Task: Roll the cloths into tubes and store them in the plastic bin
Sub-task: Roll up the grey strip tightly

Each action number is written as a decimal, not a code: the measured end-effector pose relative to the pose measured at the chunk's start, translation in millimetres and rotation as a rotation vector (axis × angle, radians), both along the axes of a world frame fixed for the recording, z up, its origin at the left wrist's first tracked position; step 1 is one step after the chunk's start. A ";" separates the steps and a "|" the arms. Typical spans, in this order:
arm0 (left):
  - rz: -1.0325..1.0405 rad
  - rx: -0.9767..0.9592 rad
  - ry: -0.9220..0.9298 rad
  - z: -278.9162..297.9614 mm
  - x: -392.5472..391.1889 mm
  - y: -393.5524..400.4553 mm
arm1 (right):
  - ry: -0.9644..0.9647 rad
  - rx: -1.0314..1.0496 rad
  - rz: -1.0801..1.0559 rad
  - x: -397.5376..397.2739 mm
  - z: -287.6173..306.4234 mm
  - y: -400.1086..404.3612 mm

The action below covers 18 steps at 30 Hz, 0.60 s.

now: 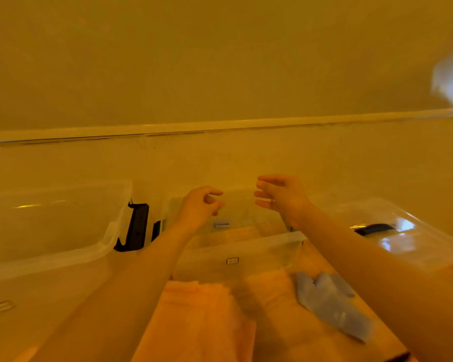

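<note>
- Head view: both hands hover over the clear bin (236,259), holding nothing. The left hand (199,209) has a loosely curled grip, the right hand (280,197) a wide one.
- The orange cloths (194,322) and a blue cloth (330,301) lie unrolled on the bench, nearer than the bin.
- No roll looks started; next, I'd guess, the hands come back to a cloth.

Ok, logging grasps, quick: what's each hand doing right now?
Left hand: fingers loosely curled, holding nothing.
Right hand: fingers extended, open, holding nothing.
</note>
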<state>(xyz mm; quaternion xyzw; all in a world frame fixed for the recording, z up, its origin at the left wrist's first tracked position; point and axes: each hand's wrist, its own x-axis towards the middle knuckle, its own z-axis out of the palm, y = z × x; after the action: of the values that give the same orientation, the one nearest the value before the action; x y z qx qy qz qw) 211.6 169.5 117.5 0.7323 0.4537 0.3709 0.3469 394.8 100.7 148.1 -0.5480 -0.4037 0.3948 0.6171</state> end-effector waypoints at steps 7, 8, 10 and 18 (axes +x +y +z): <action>-0.104 0.011 -0.068 -25.2 12.8 -97.8 | -0.029 0.022 -0.104 23.9 -19.0 -113.9; -0.112 -0.001 -0.086 -33.2 17.7 -108.2 | -0.056 -0.004 -0.123 27.5 -28.5 -126.3; -0.131 -0.018 -0.092 -51.3 28.2 -127.2 | -0.149 -0.079 -0.181 36.4 -53.5 -146.7; -0.191 -0.111 0.007 -119.3 64.2 -175.1 | -0.464 -0.340 -0.287 78.0 -144.2 -191.0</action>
<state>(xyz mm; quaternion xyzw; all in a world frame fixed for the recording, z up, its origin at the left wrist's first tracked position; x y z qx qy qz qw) 275.8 -5.6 -1.8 0.7532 0.4027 0.3081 0.4190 472.8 -90.3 3.8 -0.7701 -0.3802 0.2301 0.4577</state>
